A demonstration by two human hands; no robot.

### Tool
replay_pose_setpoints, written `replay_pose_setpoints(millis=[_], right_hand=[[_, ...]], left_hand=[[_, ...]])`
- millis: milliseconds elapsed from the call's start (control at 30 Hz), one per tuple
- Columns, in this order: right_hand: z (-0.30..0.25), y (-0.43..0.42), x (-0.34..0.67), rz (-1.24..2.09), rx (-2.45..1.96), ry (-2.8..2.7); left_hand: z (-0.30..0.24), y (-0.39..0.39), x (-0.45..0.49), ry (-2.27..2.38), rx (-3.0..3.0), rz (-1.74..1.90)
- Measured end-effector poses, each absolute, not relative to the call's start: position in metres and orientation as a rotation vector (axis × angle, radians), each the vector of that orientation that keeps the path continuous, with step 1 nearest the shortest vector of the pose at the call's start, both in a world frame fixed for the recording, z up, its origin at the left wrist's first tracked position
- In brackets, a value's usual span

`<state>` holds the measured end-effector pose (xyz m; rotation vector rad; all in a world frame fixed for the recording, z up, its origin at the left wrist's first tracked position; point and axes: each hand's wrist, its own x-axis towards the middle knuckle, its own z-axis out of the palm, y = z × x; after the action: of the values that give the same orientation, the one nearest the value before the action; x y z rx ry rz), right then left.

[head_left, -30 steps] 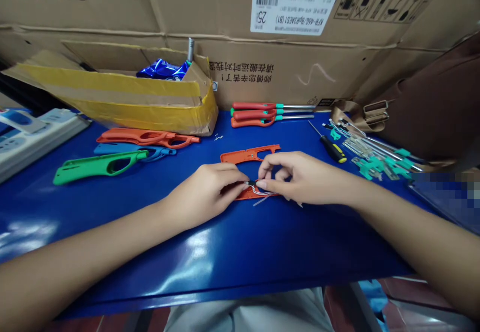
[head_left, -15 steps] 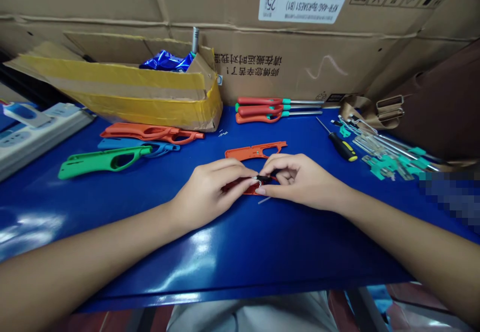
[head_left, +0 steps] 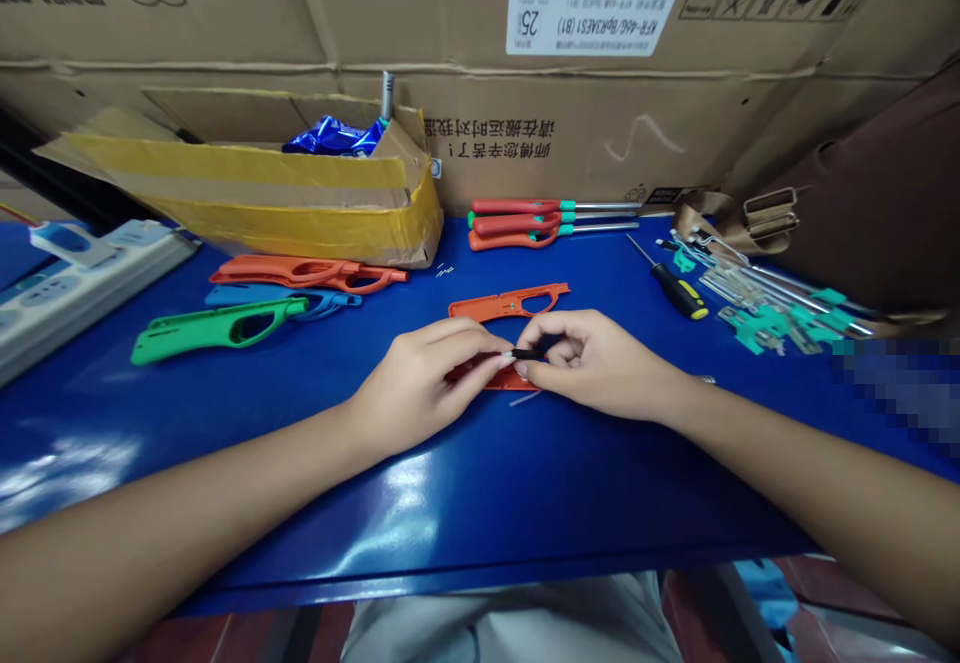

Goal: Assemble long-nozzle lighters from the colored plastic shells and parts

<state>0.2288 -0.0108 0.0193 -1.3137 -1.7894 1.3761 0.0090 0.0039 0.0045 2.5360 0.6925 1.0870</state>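
My left hand and my right hand meet at the middle of the table. Between their fingertips is a small black piezo igniter with a white end. The left thumb and forefinger pinch the white end; the right fingers grip the black body. Directly beneath lies an orange lighter shell half, partly covered by both hands. From under it a thin clear tube sticks out toward me. A second orange shell half lies just beyond my fingers.
Green, blue and orange-red shells lie left, before a taped carton. Assembled lighters rest at the back. On the right are a screwdriver and several metal tubes with teal parts. A power strip stands far left.
The view has shifted slightly. A white wire seen by the right thumb before is now hidden. Both hands keep nearly the same place, still pinching the igniter.
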Motion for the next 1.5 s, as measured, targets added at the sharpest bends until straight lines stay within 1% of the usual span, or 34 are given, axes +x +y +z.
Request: replay_pose_setpoints(millis=[200,433,600,800,1067,1400,1500], right_hand=[[0.018,-0.010,0.226,1.393,-1.254,-1.709],[0.018,-0.014,0.228,1.316,-1.247,-1.783],[0.026,-0.011,0.238,1.461,-1.231,-1.892],[0.028,-0.003,0.243,1.597,-1.063,-1.833],[0.024,-0.012,0.227,1.379,-1.205,-1.855],[0.023,-0.014,0.224,1.427,-1.361,-1.611],[0.018,-0.016,0.226,1.281,-1.402,-1.619]], left_hand=[[0.004,0.003,0.010,0.734,2.502,1.056],[0.004,0.004,0.009,0.689,2.480,1.095],[0.005,0.007,0.007,0.585,2.476,1.164],[0.006,0.009,0.006,0.572,2.467,1.188],[0.006,0.007,0.009,0.681,2.457,1.185],[0.006,0.006,0.009,0.865,2.382,1.125],[0.006,0.006,0.010,0.910,2.368,1.124]])
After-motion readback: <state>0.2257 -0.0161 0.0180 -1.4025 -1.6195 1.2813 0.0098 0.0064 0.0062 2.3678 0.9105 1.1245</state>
